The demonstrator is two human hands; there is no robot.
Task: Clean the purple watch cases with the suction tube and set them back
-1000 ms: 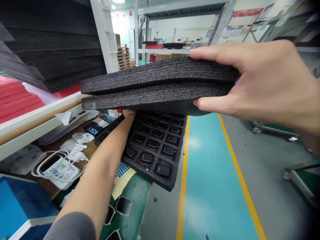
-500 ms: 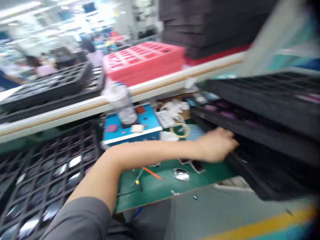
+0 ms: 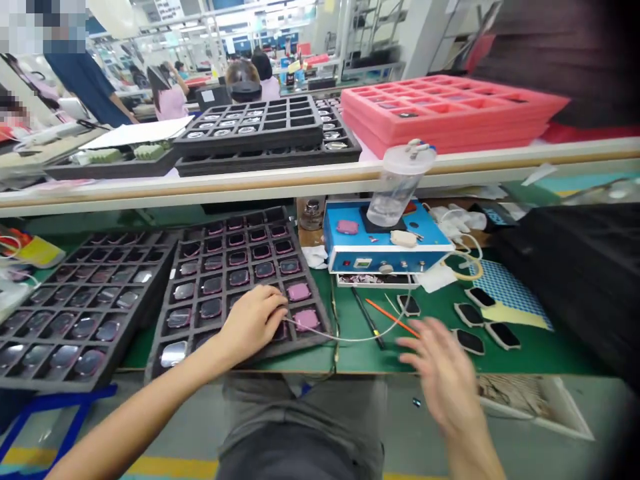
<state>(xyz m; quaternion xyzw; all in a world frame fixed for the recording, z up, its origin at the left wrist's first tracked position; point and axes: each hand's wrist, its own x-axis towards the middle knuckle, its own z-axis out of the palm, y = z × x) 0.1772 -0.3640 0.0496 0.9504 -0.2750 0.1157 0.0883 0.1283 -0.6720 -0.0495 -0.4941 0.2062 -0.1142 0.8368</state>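
My left hand [image 3: 256, 319] is over the lower right of a black foam tray [image 3: 187, 337] of square slots, its fingers curled down. What they grip, if anything, is hidden. A thin clear tube [image 3: 350, 340] runs from the blue box to these fingers; I cannot tell whether it is held. Dark-windowed, pink-rimmed cases [image 3: 239, 277] fill many slots, and two plain pink pieces [image 3: 299, 291] lie beside the hand. My right hand [image 3: 443, 373], slightly blurred, hovers at the green bench edge with fingers apart, holding nothing. Near it are an orange stick [image 3: 387, 313] and several pale-framed dark cases [image 3: 469, 341].
A blue control box [image 3: 370, 257] carries a clear cup [image 3: 395, 190]. A second filled tray [image 3: 65, 320] stands at left. Black trays [image 3: 575, 267] are stacked at right. The shelf above holds red foam trays [image 3: 450, 110]. Other people sit and stand in the background.
The view has swung left. The arm that reached across to the stacked black trays at right has drawn back; my left hand is now at the foam tray, and my right hand has come into view.
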